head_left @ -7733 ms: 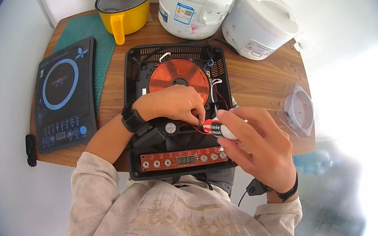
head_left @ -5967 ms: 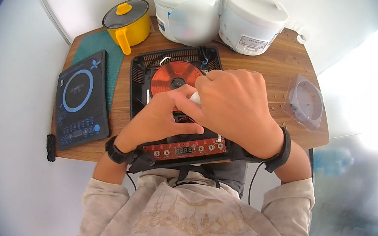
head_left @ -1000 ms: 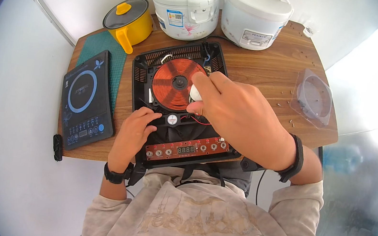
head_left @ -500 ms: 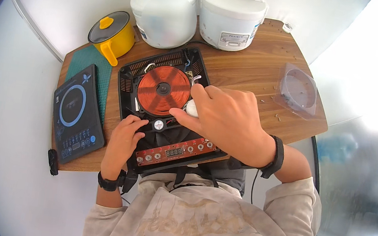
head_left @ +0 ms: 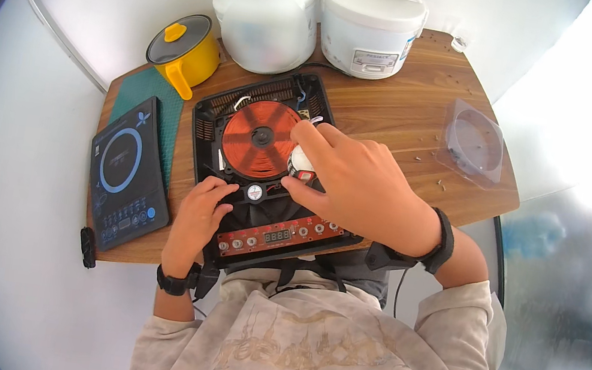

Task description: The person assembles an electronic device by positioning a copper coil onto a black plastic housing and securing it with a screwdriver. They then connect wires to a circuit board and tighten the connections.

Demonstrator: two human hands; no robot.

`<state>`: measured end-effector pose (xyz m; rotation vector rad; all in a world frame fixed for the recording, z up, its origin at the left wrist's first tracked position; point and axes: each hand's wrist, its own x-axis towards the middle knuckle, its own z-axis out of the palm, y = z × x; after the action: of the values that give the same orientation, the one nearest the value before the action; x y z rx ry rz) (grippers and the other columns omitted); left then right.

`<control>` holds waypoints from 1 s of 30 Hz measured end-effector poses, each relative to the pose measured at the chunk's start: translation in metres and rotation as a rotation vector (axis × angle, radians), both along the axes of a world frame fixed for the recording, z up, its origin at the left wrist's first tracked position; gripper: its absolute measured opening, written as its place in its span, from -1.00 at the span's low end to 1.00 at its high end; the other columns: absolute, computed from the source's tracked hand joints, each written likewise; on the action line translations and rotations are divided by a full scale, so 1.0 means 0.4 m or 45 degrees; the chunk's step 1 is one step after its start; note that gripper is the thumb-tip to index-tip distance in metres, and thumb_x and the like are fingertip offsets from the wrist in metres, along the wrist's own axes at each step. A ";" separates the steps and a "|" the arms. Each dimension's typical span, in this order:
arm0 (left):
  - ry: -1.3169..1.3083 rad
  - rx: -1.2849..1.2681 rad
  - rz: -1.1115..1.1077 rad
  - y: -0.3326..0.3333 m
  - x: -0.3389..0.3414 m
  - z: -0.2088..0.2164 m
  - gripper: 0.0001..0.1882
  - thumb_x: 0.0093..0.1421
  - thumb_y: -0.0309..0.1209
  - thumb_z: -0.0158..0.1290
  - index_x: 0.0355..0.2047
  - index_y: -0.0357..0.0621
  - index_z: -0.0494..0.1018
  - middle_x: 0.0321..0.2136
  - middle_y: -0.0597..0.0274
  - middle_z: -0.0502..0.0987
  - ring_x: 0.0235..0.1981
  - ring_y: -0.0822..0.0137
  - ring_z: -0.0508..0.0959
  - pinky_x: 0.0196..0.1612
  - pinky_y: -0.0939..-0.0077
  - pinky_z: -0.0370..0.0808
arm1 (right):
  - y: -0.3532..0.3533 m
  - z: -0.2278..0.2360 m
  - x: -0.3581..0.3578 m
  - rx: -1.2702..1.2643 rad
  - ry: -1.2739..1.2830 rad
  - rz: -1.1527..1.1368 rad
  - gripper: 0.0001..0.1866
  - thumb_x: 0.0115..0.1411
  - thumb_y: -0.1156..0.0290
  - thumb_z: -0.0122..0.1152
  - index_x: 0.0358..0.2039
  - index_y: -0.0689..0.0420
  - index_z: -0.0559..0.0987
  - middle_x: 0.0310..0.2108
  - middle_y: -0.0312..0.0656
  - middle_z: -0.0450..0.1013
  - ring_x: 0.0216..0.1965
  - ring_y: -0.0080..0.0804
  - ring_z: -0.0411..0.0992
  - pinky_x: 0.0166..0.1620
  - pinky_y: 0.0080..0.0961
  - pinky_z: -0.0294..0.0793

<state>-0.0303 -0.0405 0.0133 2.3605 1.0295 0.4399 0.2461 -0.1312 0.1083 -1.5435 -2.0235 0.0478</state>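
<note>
The opened black base of an induction cooker (head_left: 205, 108) lies in front of me, its insides bare. It holds a round copper coil (head_left: 246, 136), a black fan with a white round label (head_left: 255, 192) and a red circuit board (head_left: 258, 238) along the near side. My right hand (head_left: 364, 183) is closed around a short white cylinder with red and black markings (head_left: 302, 162), upright at the coil's right edge. Its lower end is hidden. My left hand (head_left: 200, 213) has its fingers extended, their tips touching the fan's left edge.
The cooker's black top panel (head_left: 120, 168) leans over a green mat (head_left: 161, 96) at left. Behind stand a yellow pot (head_left: 195, 65) and two white appliances (head_left: 265, 25). A clear plastic tray (head_left: 469, 137) and several small screws (head_left: 441, 184) are at right.
The view has shifted slightly. My right hand has tilted a little, so more of the white cylinder and its red and black part shows. My left hand stays at the fan.
</note>
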 end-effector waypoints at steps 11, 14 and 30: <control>0.029 0.064 -0.016 0.001 0.001 0.000 -0.58 0.11 -0.66 0.22 0.02 -0.24 0.56 -0.16 0.05 0.51 -0.23 0.05 0.59 -0.11 0.29 0.52 | -0.011 -0.004 0.029 -0.048 0.066 0.035 -0.57 0.15 0.19 0.45 -0.15 0.14 0.43 -0.39 -0.10 0.52 -0.45 0.00 0.50 -0.41 -0.19 0.45; 0.031 0.064 -0.022 0.005 0.001 -0.007 -0.58 0.11 -0.66 0.22 0.02 -0.23 0.55 -0.16 0.05 0.50 -0.25 0.06 0.58 -0.12 0.29 0.52 | -0.004 -0.007 0.023 -0.027 0.039 0.007 -0.56 0.14 0.15 0.47 -0.21 0.17 0.45 -0.45 -0.10 0.50 -0.47 -0.02 0.50 -0.43 -0.19 0.44; 0.002 0.062 -0.036 0.006 -0.004 -0.004 -0.59 0.13 -0.64 0.23 0.02 -0.22 0.55 -0.14 0.08 0.50 -0.17 0.04 0.58 -0.09 0.28 0.51 | -0.071 -0.011 0.125 0.113 0.645 -0.474 -0.63 0.05 0.29 0.56 -0.22 0.18 0.61 -0.45 -0.15 0.58 -0.46 -0.37 0.56 -0.34 -0.50 0.55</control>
<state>-0.0321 -0.0379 0.0118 2.4156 0.9958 0.4573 0.2961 -0.1595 0.1039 -1.6286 -1.3160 0.1800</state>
